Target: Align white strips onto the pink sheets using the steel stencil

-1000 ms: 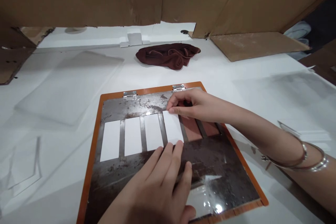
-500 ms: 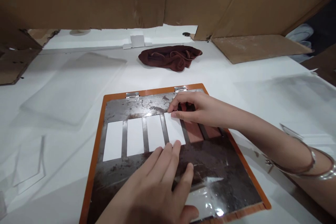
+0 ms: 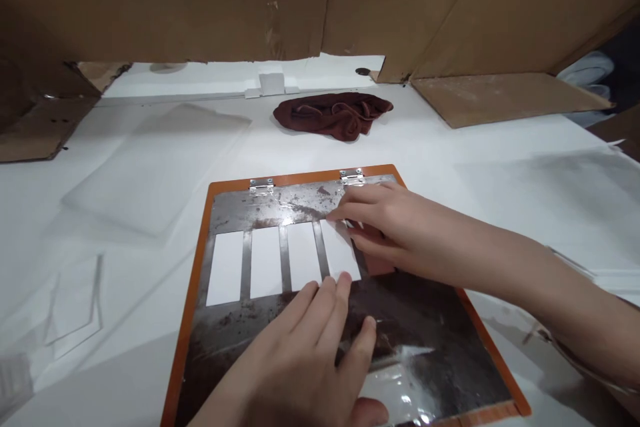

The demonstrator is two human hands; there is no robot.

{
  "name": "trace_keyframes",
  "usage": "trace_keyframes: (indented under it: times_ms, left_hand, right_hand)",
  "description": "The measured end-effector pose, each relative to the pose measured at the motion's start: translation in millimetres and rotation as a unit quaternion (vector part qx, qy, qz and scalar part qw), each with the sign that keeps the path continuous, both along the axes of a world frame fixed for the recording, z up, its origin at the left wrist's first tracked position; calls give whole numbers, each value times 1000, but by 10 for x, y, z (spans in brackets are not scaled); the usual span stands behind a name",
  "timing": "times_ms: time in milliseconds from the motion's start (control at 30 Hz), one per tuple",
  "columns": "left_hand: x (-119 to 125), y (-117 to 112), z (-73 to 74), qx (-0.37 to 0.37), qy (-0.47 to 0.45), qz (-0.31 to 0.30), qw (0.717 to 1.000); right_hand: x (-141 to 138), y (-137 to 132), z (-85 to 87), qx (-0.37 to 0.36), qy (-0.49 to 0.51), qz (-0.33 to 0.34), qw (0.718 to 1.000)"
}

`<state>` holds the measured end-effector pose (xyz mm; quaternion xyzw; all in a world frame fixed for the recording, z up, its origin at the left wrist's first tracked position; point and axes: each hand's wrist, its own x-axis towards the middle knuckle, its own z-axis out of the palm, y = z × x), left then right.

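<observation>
- Sheeting of clear, flat plastic lay on the white table, well to the left of the work.
- An orange-rimmed wooden board sat in front of the person, carrying a stained grey metal plate with long slots. Two small silver hinges held the plate at its far edge.
- Three white paper strips filled the left slots, side by side, untouched by either hand.
- The left hand lay flat on the plate with its fingers stretched out and close together, gripping nothing. Its fingertips pressed on the near end of the fourth white strip.
- That fourth strip ran lengthwise away from the person, parallel to its neighbours, so each hand met one end of it.
- The right hand reached in from the right with its fingers bent down over the strip's far end. Whether they pinched the paper or only pressed on it could not be told.
- Bare reddish board showed in the slot beneath the right hand.
- A crumpled maroon cloth lay beyond the board, below brown cardboard walls.
- No brand, label or readable writing showed anywhere.
</observation>
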<state>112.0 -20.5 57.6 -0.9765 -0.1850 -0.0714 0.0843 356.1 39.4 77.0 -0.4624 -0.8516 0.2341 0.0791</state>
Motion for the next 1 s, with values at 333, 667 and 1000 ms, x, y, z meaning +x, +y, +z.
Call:
trace_keyframes:
  times_ms: [333,667,1000]
  left_hand:
    - [17,9,-46,-31,-20,4,999]
    - [28,28,-29,-41,-44,5,998]
    - [9,5,-29,-108,-21,18,994]
  right_hand:
    - [-204,-139,46,89,-161,17,983]
    - [-321,-257,-51,181,-217,34,958]
    - [-409,-501,-310,253,-224,-4,941]
